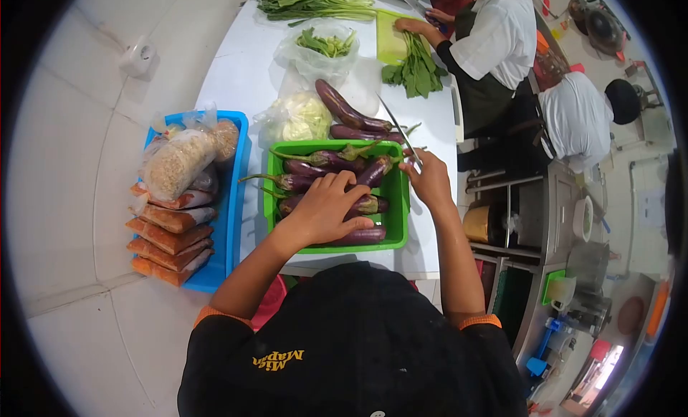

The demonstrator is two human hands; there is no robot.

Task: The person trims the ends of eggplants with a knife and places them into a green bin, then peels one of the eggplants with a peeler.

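A green basket (406, 223) holding several purple eggplants (326, 159) stands on the white table in front of me. My left hand (322, 211) reaches into it, palm down with fingers spread, resting over the eggplants. Just right of the basket, my right hand (428, 177) is closed around the handle end of a knife (398, 125), its blade slanting up and to the left. Two more eggplants (347, 110) lie beyond the basket. Beside them sits a bagged pale vegetable (304, 120).
A blue tray (239, 195) with bagged food stands on the left. Leafy greens (312, 3) and a plastic bag of cut greens (328, 43) lie farther back. At the upper right, a co-worker's hand (416, 28) holds greens on a green board (390, 48); another person bends behind.
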